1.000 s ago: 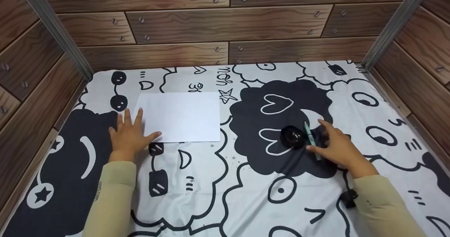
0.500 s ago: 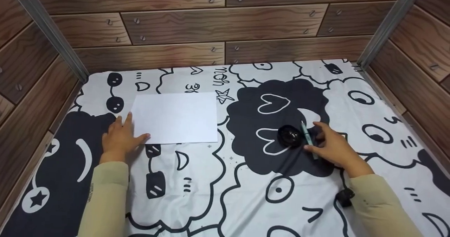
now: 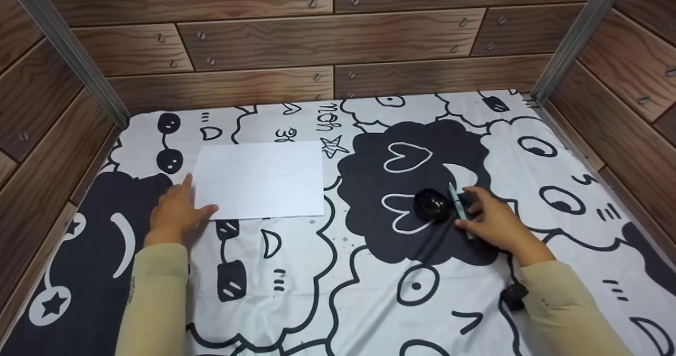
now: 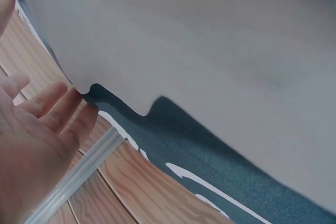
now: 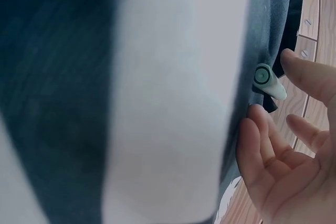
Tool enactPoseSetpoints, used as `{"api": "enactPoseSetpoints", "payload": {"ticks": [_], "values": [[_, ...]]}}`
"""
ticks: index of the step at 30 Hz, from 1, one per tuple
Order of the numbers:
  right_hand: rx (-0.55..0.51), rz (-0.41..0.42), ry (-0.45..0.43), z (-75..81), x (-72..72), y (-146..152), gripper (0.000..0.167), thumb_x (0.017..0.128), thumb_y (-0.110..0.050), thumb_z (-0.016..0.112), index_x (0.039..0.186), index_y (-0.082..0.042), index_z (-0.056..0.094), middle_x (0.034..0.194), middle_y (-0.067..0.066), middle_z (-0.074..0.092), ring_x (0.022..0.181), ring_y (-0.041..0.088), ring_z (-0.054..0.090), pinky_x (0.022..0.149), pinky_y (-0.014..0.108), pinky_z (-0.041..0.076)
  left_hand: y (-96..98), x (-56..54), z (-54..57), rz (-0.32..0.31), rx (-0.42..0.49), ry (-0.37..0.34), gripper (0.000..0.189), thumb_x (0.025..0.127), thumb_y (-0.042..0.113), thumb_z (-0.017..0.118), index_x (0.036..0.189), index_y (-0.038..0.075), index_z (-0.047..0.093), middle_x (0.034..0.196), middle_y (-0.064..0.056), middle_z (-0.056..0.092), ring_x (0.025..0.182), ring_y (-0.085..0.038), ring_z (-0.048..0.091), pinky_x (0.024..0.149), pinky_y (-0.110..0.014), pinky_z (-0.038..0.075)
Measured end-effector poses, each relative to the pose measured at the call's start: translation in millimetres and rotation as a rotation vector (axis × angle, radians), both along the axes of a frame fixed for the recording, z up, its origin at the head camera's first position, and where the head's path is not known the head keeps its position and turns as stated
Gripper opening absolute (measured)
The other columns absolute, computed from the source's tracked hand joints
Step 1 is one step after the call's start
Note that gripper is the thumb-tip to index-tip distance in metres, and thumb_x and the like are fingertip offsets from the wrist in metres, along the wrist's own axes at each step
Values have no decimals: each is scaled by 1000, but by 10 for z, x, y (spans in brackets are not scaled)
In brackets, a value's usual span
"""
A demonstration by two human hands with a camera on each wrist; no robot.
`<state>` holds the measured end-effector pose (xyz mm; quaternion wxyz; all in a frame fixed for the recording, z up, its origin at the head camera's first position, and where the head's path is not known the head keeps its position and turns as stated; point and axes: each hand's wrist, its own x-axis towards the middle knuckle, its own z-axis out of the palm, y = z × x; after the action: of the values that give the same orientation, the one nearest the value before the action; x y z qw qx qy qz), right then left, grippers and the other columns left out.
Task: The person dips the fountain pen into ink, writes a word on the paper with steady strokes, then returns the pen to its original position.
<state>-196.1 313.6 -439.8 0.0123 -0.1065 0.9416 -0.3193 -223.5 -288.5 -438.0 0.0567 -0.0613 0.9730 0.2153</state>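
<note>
A white sheet of paper (image 3: 259, 179) lies flat on the patterned cloth. My left hand (image 3: 171, 213) rests at its near left corner, with the thumb at the paper's edge and the fingers on the cloth. To the right, a pale green pen (image 3: 458, 203) lies beside a round, shiny black dish (image 3: 432, 205). My right hand (image 3: 496, 221) is around the pen's right side, its thumb near the barrel and its fingers bent loosely. In the right wrist view the pen's end (image 5: 269, 81) shows between thumb and fingers, with gaps around it.
A black-and-white cartoon cloth (image 3: 285, 314) covers the surface. Wood-print panels (image 3: 264, 39) enclose the back and sides, with grey metal posts (image 3: 567, 44) at the back corners. A small black object (image 3: 513, 297) sits by my right wrist.
My left hand has drawn slightly left off the paper, its fingers less spread. The right hand's fingers have bent a little more beside the pen. The head view has shifted slightly.
</note>
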Motion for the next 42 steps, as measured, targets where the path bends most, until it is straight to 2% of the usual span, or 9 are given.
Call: {"api": "enactPoseSetpoints", "payload": {"ticks": [4,10,14,18,25,30,35,38,42], "values": [[-18,3,-5,-8,-13,-15,69,82,-17,76,138,0,38,95,16,63,80,27,66,68,37,51,-26,-7,5,16,41,-20,102,84,45,69,151,1,6,144,-37,21,130,-57,20,102,-67,22],[-33,-10,8,-36,-40,-20,63,82,-13,75,134,0,42,91,12,63,77,22,65,60,31,51,-38,-10,19,29,82,-15,99,85,40,70,151,0,9,143,-38,23,131,-56,20,104,-65,21],[-103,-25,-46,-59,-61,-18,61,83,-9,73,135,0,42,92,15,61,72,20,62,51,30,52,-38,-5,30,37,98,-18,97,85,37,70,151,0,10,144,-38,21,131,-56,19,105,-65,19],[-163,-38,-92,-78,-76,-14,61,84,-6,71,136,1,41,93,17,60,65,18,60,49,30,52,-41,-1,29,39,115,-15,94,85,34,71,150,-2,13,144,-38,21,131,-56,18,105,-64,19],[-172,-50,-116,-58,-41,13,60,85,-7,70,137,1,39,96,18,60,59,18,58,50,31,52,-16,1,-1,6,120,48,85,85,26,71,146,-8,23,139,-39,29,129,-54,25,108,-60,20],[-187,-42,-114,-56,-38,9,59,86,-6,68,137,2,39,96,17,59,60,18,58,49,31,51,-23,17,-13,-7,135,55,72,86,20,70,138,-14,34,133,-38,36,127,-52,31,108,-57,23],[-207,-39,-118,-64,-46,-4,58,85,-4,68,136,2,41,95,17,58,66,17,60,50,31,53,-59,35,-16,31,188,53,60,85,14,72,129,-16,45,126,-36,44,120,-47,41,105,-55,30],[-216,-38,-124,-63,-43,0,58,85,-5,68,136,1,41,96,17,59,66,18,59,50,31,53,-81,19,-13,79,239,27,65,84,12,72,135,-15,40,133,-35,41,126,-47,37,107,-54,28],[-227,-37,-125,-68,-40,8,57,86,-5,68,136,2,42,97,17,58,64,18,58,50,31,53,-124,-8,-6,98,253,15,74,83,11,73,138,-17,33,138,-36,37,130,-48,33,108,-53,26]]}}
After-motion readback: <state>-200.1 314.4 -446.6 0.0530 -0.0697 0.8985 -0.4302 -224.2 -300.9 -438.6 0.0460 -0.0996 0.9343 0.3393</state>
